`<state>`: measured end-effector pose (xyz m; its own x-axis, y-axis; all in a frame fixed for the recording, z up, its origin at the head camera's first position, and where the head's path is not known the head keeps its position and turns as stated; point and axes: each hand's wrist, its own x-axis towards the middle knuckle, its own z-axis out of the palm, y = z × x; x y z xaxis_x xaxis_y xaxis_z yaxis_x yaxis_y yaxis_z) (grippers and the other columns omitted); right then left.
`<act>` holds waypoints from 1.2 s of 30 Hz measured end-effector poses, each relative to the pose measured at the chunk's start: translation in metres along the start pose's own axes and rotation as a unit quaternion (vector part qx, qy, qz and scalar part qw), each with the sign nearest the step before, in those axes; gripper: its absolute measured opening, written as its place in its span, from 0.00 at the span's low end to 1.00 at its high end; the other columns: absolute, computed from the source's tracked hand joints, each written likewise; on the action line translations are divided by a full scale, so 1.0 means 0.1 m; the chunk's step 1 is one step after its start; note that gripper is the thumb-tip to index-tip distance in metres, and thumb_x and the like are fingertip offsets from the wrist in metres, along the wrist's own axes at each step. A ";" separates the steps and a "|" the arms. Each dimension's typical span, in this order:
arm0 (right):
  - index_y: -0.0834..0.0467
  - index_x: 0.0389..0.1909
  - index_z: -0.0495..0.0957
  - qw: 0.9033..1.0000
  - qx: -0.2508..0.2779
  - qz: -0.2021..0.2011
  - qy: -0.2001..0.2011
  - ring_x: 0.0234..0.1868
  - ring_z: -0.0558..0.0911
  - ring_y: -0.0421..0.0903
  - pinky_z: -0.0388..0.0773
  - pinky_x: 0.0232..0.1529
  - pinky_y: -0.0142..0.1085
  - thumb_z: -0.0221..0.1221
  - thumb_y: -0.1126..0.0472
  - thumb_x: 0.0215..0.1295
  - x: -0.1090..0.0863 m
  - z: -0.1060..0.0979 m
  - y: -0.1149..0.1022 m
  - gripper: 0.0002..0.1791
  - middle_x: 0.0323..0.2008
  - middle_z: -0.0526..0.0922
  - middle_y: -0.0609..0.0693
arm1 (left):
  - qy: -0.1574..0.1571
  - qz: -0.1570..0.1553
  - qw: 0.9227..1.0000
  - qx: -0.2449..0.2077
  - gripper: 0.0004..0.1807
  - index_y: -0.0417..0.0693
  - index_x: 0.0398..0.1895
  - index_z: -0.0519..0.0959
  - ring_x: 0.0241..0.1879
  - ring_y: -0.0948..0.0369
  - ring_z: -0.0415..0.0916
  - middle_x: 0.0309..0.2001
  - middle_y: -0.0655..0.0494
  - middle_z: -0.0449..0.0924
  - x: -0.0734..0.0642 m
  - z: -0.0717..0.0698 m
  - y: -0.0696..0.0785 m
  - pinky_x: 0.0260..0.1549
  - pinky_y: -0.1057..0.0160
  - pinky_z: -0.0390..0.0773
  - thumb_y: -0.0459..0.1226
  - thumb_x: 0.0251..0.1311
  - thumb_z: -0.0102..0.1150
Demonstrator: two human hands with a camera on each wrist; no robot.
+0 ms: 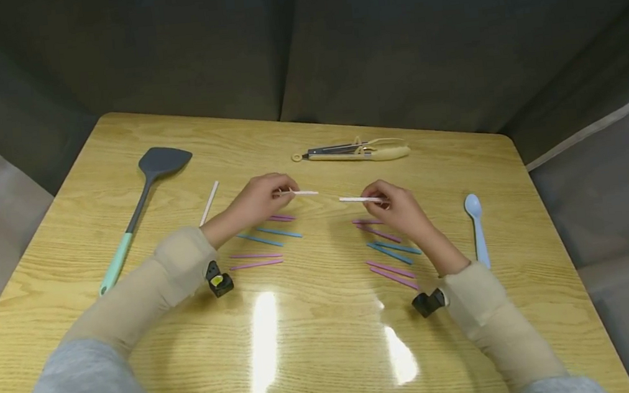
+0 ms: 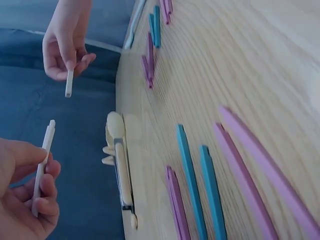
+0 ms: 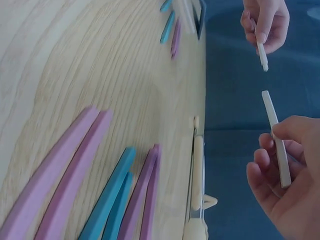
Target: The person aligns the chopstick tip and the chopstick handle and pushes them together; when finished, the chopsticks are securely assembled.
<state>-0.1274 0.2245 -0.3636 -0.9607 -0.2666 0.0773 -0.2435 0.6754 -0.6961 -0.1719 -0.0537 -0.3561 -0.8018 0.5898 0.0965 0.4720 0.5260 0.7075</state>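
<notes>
My left hand (image 1: 263,201) pinches a slim white stick (image 2: 48,137) between thumb and fingers, above the table. A narrow peg shows at that stick's free end in the left wrist view. Facing it, my right hand (image 1: 400,209) pinches another white stick (image 3: 270,110), with its plain end towards the left one. The two sticks are nearly in line, with a gap between their ends. Below the left hand lie purple sticks (image 1: 257,264) and blue sticks (image 1: 260,240). Similar purple sticks (image 1: 393,278) and blue sticks (image 1: 394,253) lie beneath the right hand.
Another white stick (image 1: 209,202) lies left of the left hand. A turner (image 1: 147,186) with a mint handle rests at the table's left. Cream-coloured tongs (image 1: 384,153) lie behind the hands, and a light-blue spoon (image 1: 477,226) lies at the right. Dark curtains (image 1: 195,51) stand behind.
</notes>
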 end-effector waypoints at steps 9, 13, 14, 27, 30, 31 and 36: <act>0.60 0.44 0.77 0.999 0.035 -0.004 -0.001 0.37 0.78 0.48 0.74 0.32 0.39 0.54 0.64 0.62 -0.03 0.03 -0.18 0.10 0.39 0.79 0.55 | 0.017 0.008 1.000 -0.016 0.10 0.43 0.41 0.79 0.36 0.61 0.72 0.39 0.53 0.78 -0.06 0.03 0.12 0.34 0.64 0.74 0.36 0.61 0.51; 0.60 0.43 0.78 0.999 0.037 -0.007 0.001 0.40 0.78 0.50 0.75 0.35 0.41 0.54 0.63 0.62 -0.04 0.02 -0.23 0.10 0.40 0.78 0.55 | 0.029 0.026 0.999 -0.031 0.09 0.44 0.40 0.80 0.33 0.62 0.71 0.37 0.54 0.78 -0.08 0.03 0.14 0.31 0.65 0.72 0.36 0.61 0.52; 0.60 0.43 0.78 0.999 0.039 -0.006 0.001 0.40 0.78 0.50 0.75 0.35 0.41 0.54 0.63 0.62 -0.04 0.02 -0.24 0.10 0.40 0.78 0.55 | 0.031 0.030 0.998 -0.034 0.09 0.44 0.40 0.80 0.33 0.63 0.71 0.37 0.54 0.78 -0.08 0.03 0.15 0.31 0.65 0.73 0.36 0.60 0.52; 0.61 0.42 0.78 0.998 0.054 -0.002 -0.017 0.40 0.79 0.50 0.76 0.34 0.39 0.54 0.64 0.62 -0.05 0.02 -0.25 0.10 0.40 0.78 0.55 | 0.035 0.040 0.997 -0.047 0.09 0.43 0.40 0.80 0.32 0.63 0.71 0.35 0.54 0.77 -0.10 0.07 0.13 0.30 0.66 0.72 0.35 0.60 0.53; 0.60 0.42 0.78 0.998 0.055 0.000 -0.019 0.40 0.79 0.49 0.76 0.35 0.40 0.54 0.64 0.62 -0.05 0.02 -0.26 0.10 0.40 0.78 0.55 | 0.037 0.044 0.997 -0.050 0.09 0.43 0.40 0.80 0.32 0.63 0.71 0.35 0.55 0.77 -0.10 0.08 0.13 0.29 0.66 0.73 0.35 0.60 0.53; 0.60 0.43 0.78 0.998 0.055 0.000 -0.020 0.40 0.79 0.49 0.76 0.35 0.39 0.54 0.63 0.62 -0.05 0.02 -0.25 0.10 0.40 0.78 0.55 | 0.037 0.046 0.997 -0.049 0.09 0.43 0.40 0.80 0.31 0.63 0.71 0.34 0.55 0.77 -0.10 0.08 0.13 0.29 0.66 0.72 0.35 0.60 0.53; 0.61 0.43 0.77 0.998 0.065 0.000 -0.022 0.39 0.79 0.50 0.76 0.31 0.36 0.54 0.63 0.63 -0.05 0.01 -0.26 0.11 0.40 0.78 0.56 | 0.038 0.053 0.997 -0.048 0.09 0.44 0.40 0.80 0.30 0.63 0.69 0.34 0.55 0.77 -0.09 0.08 0.14 0.27 0.66 0.71 0.35 0.60 0.53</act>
<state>-0.1162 0.2080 -0.3463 -0.9535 -0.2977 0.0480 -0.2211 0.5821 -0.7825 -0.1552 -0.0470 -0.3529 -0.7766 0.5885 0.2251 0.5218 0.4005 0.7532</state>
